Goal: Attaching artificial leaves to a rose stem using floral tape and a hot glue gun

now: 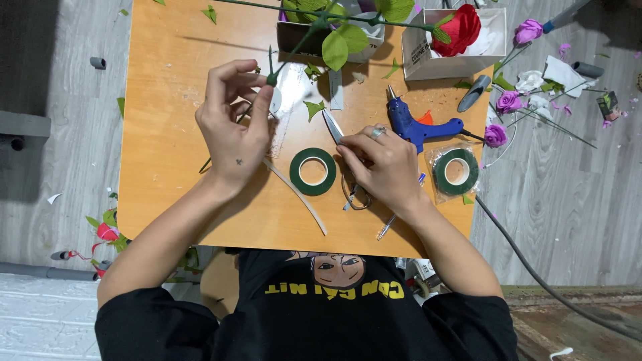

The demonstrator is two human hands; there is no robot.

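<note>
Green stem [271,79] — pinched just under its small knobbed top between thumb and fingertips of the left hand [231,130], held over the far left part of the orange table [160,100], lower end slanting down-left past the wrist. Probably almost weightless, thin and wiry; likely to bend or kink under a hard squeeze, and apt to twirl between smooth fingertips. Best taken close to the knob for control, with a second hold lower on the shaft if it needs steadying. Dark green all over, slim as a wire, with a fine spike rising above the knob; whether wrapped or bare, cannot tell. Next down in size: two open cardboard boxes [424,57] at the far edge, a red paper rose [461,28] lying across one. Then a blue glue gun [418,126] just beyond the right hand [384,167], which is closed over a pair of scissors [332,126] — blade pointing up-left, handles under the palm. Then two green tape rolls, one bare [313,172] between the hands, one bagged [457,172] to the right. Smallest: purple paper blooms [508,101] and leaf scraps [313,108].
</note>
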